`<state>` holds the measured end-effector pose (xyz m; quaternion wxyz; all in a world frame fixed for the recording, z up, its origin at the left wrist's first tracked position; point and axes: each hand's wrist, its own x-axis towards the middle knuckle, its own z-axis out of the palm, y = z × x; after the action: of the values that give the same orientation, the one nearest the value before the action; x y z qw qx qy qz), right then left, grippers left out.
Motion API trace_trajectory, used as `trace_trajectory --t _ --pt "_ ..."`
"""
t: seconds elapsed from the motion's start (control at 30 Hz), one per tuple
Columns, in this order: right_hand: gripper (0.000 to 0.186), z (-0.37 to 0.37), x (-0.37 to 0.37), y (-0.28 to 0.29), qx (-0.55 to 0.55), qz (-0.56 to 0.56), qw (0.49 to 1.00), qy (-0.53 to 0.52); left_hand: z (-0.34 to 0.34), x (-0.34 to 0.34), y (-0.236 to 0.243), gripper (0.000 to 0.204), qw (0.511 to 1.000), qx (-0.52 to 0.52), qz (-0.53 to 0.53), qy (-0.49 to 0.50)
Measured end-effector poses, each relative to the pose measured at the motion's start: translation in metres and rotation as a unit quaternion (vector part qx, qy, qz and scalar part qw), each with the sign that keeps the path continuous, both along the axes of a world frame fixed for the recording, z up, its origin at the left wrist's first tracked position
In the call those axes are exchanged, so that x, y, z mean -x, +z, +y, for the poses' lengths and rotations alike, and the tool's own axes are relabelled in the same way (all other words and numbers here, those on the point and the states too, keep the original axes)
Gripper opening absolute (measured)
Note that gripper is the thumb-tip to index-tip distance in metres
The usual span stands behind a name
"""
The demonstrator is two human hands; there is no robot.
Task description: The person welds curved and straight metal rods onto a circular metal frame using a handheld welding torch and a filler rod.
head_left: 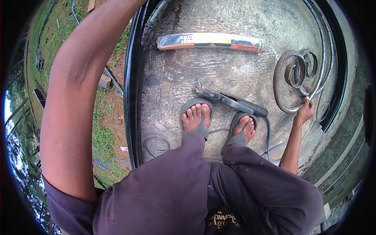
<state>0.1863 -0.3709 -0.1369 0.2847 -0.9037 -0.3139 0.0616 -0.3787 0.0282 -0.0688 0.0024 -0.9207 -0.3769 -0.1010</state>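
Note:
At the right, my right hand (305,112) is closed in a pinch beside a metal scroll (279,84). A small white tip (307,99) shows at its fingertips, against the meeting point of the scroll and a long curved metal bar (327,51). What that tip belongs to is too small to name. My left arm (74,90) reaches up past the top edge, and its hand is out of the picture. A welding electrode holder (239,103) with a dark ribbed handle lies across the floor just beyond my feet.
A long orange, white and dark packet (209,42) lies on the concrete floor (188,74). Black metal bars (133,90) edge the left side, with grass (102,125) beyond. A cable (268,137) trails from the holder past my right sandal (254,117).

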Motion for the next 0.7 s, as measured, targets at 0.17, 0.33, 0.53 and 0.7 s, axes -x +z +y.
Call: trace_trajectory --t 0.17,0.33,0.53,0.7 --pt "0.041 0.001 -0.003 0.006 0.033 0.008 0.999 0.035 0.0 0.003 -0.002 0.034 0.998 -0.021 -0.044 -0.031" --pt "0.042 0.007 0.031 0.037 -0.03 -0.196 0.977 0.081 -0.001 0.004 -0.004 0.033 0.998 -0.024 -0.051 -0.04" --pt "0.033 0.018 0.139 0.088 -0.051 -0.198 0.898 0.389 -0.005 0.003 -0.006 0.034 0.998 -0.056 -0.033 -0.026" --pt "0.047 0.044 0.181 0.095 -0.022 -0.215 0.863 0.456 -0.011 0.002 -0.007 0.035 0.998 -0.051 -0.024 0.006"
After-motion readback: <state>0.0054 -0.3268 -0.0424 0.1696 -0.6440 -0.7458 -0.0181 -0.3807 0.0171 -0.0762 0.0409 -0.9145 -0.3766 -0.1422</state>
